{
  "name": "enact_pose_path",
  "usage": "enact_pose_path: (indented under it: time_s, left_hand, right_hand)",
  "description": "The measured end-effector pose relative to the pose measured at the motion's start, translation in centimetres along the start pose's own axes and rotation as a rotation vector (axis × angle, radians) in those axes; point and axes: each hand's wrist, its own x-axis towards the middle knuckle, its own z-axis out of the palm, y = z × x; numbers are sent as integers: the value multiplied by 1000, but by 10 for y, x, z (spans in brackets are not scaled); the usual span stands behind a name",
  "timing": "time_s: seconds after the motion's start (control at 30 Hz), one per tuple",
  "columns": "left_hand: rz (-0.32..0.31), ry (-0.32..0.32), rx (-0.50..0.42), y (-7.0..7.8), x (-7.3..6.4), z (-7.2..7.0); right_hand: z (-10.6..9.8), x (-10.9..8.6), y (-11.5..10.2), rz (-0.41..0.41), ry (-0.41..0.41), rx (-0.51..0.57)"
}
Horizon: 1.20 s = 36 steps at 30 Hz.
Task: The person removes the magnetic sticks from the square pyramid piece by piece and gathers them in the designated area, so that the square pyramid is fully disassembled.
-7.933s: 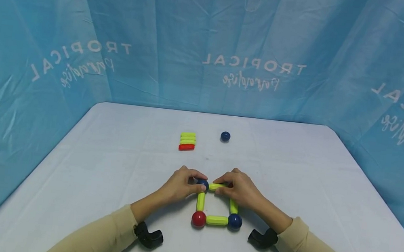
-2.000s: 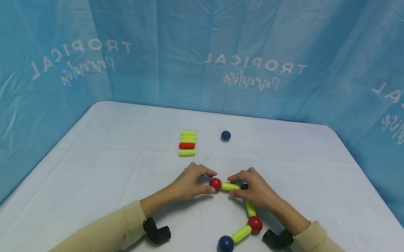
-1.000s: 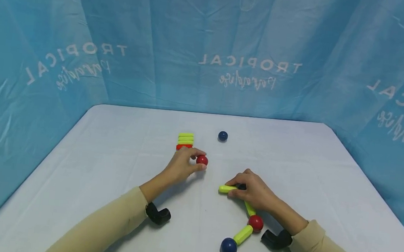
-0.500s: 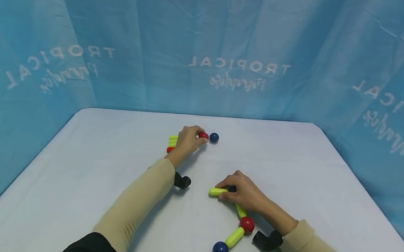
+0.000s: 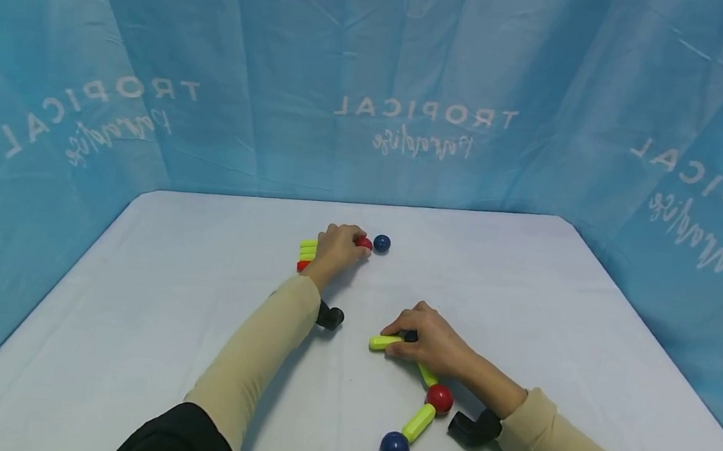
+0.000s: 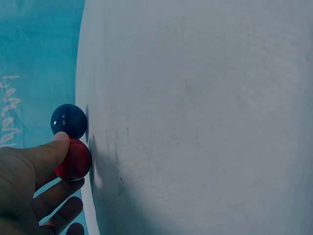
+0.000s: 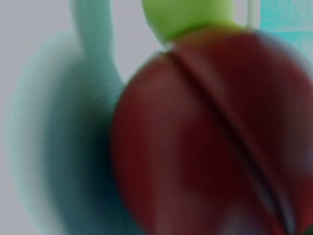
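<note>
At the far part of the table my left hand (image 5: 337,246) pinches a red ball (image 6: 73,159) between thumb and fingers. The red ball is right beside a dark blue ball (image 5: 382,243); in the left wrist view they appear to touch. My right hand (image 5: 432,340) pinches a yellow-green magnetic stick (image 5: 383,343) by a second dark blue ball (image 5: 411,336), which the fingers partly cover. From there a chain runs toward me: another yellow-green stick (image 5: 428,375), a red ball (image 5: 439,398), a yellow-green stick (image 5: 419,423) and a dark blue ball (image 5: 394,449).
Several yellow-green sticks (image 5: 307,250) and a red stick (image 5: 302,266) lie in a row, partly hidden behind my left hand. A white cloth covers the table (image 5: 198,297). A blue printed curtain (image 5: 282,102) stands behind it.
The square has become an open chain. My left hand has pulled a red ball off the chain's end and carried it to the far dark blue ball. My right hand stays at the chain.
</note>
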Motion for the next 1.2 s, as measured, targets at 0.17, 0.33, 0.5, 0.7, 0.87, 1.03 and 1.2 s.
enact_pose_path:
  time_s: [0.17,0.33,0.5,0.7,0.87,1.03,1.2]
  left_hand:
    - [27,42,-22,-3,-4,-9]
    - [96,158,-95,-3,-22,-19]
    - [200,189,-178,3,-66,-21]
    - [320,-4,-132,5,-123,-12]
    - [376,-140,-80,1,-150,-4]
    - [405,-176,-7,-4,-157,2]
    - [428,-165,43,-6,-158,7]
  right_hand:
    - [-1,-2,-2,3,3,-5]
    - [-7,-7,-1,10,38,-19]
    - [-14,-12,3,70,73,-9]
    - [-18,-20,8,132,86,4]
    - [-17,-24,10,174,90,8]
    - [-15,-26,9,218,84,12]
    - [-11,-26,6,210,100,50]
